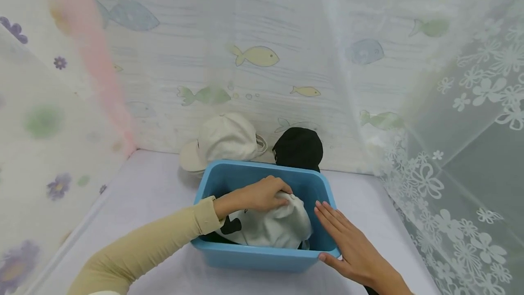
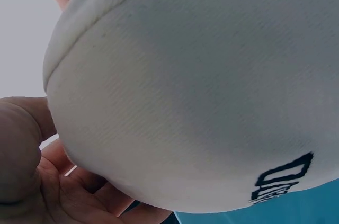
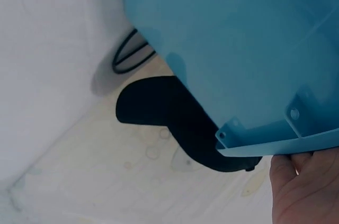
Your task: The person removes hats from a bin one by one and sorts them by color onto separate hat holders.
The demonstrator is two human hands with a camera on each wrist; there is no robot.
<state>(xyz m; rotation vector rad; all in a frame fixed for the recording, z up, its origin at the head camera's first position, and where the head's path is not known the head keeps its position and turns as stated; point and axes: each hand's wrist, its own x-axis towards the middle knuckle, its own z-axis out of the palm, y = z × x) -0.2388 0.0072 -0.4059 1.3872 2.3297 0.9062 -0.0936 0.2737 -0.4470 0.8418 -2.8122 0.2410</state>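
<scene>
A blue plastic bin stands on the white surface. Inside it is a white cap with dark lettering, which fills much of the left wrist view. My left hand reaches into the bin and pinches the cap's upper part between thumb and fingers. Black material shows beside the cap; what it belongs to is partly hidden. At the bin's right front corner, my right hand rests on the rim with straight fingers, its thumb apart from them.
Behind the bin, a cream cap sits at the left and a black cap at the right. A thin dark loop lies by the bin in the right wrist view. Patterned curtains hang around the white surface.
</scene>
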